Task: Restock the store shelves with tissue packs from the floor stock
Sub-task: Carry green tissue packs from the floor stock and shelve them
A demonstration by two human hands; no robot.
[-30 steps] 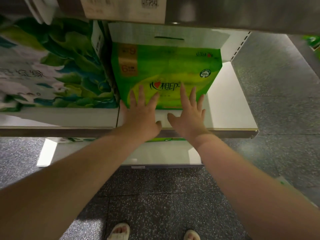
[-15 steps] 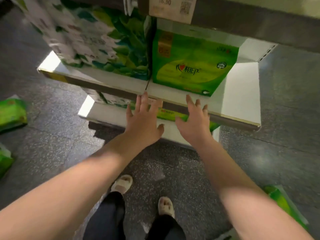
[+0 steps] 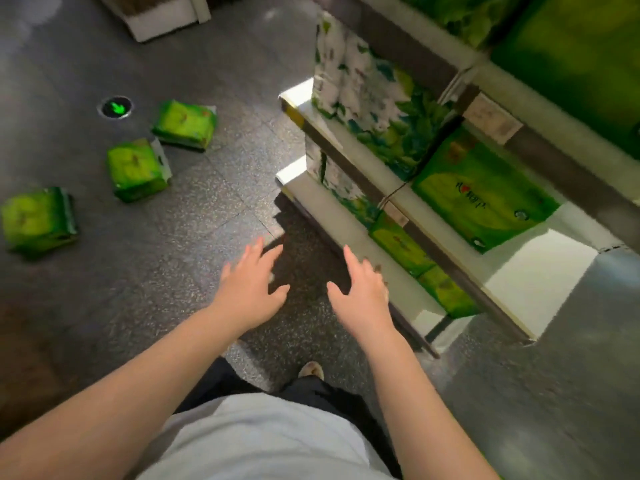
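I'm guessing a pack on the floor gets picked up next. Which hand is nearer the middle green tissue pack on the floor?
Left. The left hand, open and empty, hovers right of the middle green tissue pack; the right hand, also empty, is farther right, beside the white bottom shelf.

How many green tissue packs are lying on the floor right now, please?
3: one nearest the floor light, one just below it, one at the left edge. Others may lie out of view.

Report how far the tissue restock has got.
Done: a green tissue pack stands on the middle shelf. In hand: nothing; the left hand and right hand are open and empty. Left: three green packs on the floor.
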